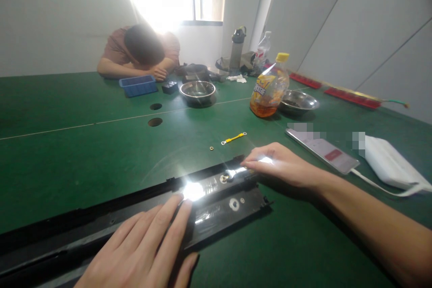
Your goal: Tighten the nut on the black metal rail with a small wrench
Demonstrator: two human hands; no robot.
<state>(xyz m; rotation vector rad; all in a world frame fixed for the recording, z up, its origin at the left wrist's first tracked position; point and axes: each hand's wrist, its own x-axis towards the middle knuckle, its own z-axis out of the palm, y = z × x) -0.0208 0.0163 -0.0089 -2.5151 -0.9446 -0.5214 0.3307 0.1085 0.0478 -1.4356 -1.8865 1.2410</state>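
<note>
A long black channel-shaped part lies slantwise across the green table. My left hand rests on it with its fingers stretched out and the fingertips on its inner face. Pinched in my right hand is a shiny metal wrench, held low along the part. The wrench's head is at a small brass-coloured nut on the part; glare hides exactly how it sits. Just beyond the part lie a yellow wire with ring terminals and a small loose brass-coloured nut.
A phone with a white cable lies at right beside a white power bank. Farther back are a drink bottle, two metal bowls and a blue tray. Another person leans on the far edge.
</note>
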